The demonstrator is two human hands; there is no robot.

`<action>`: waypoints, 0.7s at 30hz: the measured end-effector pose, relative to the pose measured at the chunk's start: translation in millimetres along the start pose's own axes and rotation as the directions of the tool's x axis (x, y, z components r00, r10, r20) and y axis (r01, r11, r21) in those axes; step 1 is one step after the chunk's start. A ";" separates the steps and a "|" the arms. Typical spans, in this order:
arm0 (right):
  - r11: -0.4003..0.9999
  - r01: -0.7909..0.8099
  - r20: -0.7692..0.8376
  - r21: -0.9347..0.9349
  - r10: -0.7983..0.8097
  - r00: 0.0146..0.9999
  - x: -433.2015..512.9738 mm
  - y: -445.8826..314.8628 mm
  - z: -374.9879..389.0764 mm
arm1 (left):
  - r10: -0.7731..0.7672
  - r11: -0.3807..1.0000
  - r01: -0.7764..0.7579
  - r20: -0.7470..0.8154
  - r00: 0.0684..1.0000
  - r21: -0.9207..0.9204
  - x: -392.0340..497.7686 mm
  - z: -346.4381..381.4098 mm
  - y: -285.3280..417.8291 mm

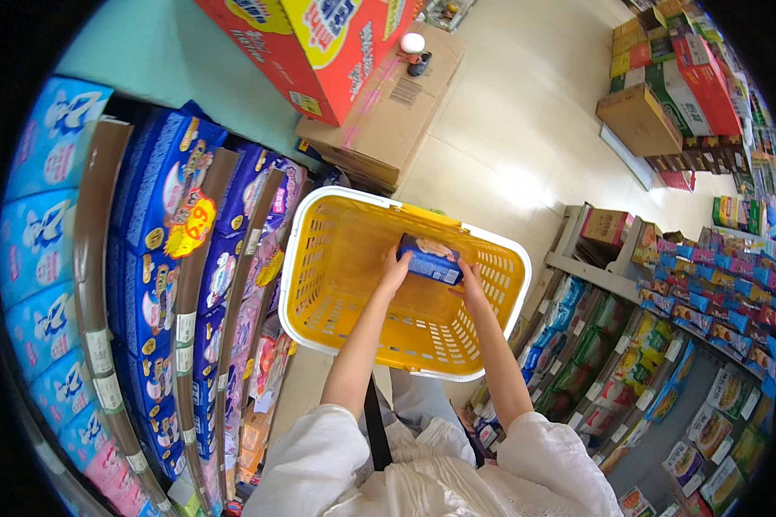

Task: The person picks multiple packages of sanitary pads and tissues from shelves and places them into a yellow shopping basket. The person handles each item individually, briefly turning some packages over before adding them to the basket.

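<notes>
A small blue printed package (431, 260) is held between my two hands inside a yellow plastic shopping basket with a white rim (289, 271). My left hand (396, 268) grips the package's left end, thumb along its near edge. At its right end, my right hand (471, 282) holds the corner with the fingers beside it. Beneath the package the yellow basket floor shows no other goods. The basket's slotted walls surround both hands, and my forearms reach in over the near rim.
Shelves of blue packages (158, 304) and light blue packs (42, 239) line the left. Ahead, a red printed box (336, 58) stands on a cardboard carton (388, 129) beside the tiled floor (491, 142). Racks of bagged goods (611, 362) and stacked boxes (679, 97) are at right.
</notes>
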State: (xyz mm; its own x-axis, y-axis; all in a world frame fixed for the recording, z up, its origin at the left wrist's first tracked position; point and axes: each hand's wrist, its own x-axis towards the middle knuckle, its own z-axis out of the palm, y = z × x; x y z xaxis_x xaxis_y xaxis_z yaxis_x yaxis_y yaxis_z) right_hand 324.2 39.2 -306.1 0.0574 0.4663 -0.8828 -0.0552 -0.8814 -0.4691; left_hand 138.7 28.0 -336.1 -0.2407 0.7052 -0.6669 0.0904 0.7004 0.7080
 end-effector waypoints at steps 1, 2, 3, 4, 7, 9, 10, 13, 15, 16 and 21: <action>1.000 -0.012 0.032 0.011 0.012 0.999 -8.4 -4.5 3.4 | -0.032 0.998 0.033 0.019 0.999 -0.062 -7.5 -8.3 -3.0; 1.000 0.012 0.039 0.026 -0.013 0.999 -18.6 -7.0 8.2 | -0.075 0.985 0.075 0.009 0.997 -0.152 -17.2 -15.1 -6.3; 0.999 0.022 0.043 0.036 -0.024 0.999 -27.2 -8.2 10.9 | -0.115 0.965 0.116 0.015 0.993 -0.234 -32.8 -21.7 1.7; 0.999 0.037 0.055 0.038 -0.040 0.998 -35.8 -9.3 13.8 | -0.151 0.935 0.148 0.017 0.988 -0.323 -46.5 -28.2 4.9; 0.995 0.082 0.150 0.054 -0.090 0.985 -64.6 -13.5 22.3 | -0.047 0.864 -0.036 -0.151 0.987 -0.503 -81.3 -47.3 22.1; 0.993 0.120 0.193 0.021 -0.122 0.974 -87.8 -21.1 30.0 | -0.012 0.883 -0.085 -0.203 0.979 -0.462 -105.2 -66.4 41.7; 0.993 0.110 0.210 0.044 -0.117 0.971 -98.1 -28.7 34.8 | 0.012 0.889 -0.111 -0.219 0.976 -0.445 -115.5 -76.6 50.4; 0.974 0.184 0.254 0.131 -0.212 0.944 -133.3 -48.1 47.9 | 0.109 0.864 -0.227 -0.273 0.956 -0.450 -142.5 -99.9 64.0; 0.969 0.181 0.338 0.167 -0.228 0.913 -156.7 -66.6 55.2 | 0.163 0.796 -0.309 -0.308 0.937 -0.521 -163.4 -114.3 69.7; 0.969 0.182 0.379 0.166 -0.234 0.895 -170.4 -76.8 60.4 | 0.182 0.740 -0.344 -0.320 0.930 -0.578 -176.5 -119.3 75.5; 0.974 0.210 0.647 0.085 -0.214 0.731 -219.3 -104.9 90.5 | 0.214 0.590 -0.426 -0.376 0.902 -0.686 -247.7 -158.2 81.5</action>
State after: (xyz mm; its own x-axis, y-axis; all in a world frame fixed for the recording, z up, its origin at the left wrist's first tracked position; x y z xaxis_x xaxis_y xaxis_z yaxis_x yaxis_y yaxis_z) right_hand 227.2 36.3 -65.5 -0.5915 0.5789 -0.5612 -0.1268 -0.7542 -0.6443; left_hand 52.8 -107.1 -76.5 -0.5615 0.7438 -0.3626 -0.5066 0.0375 0.8614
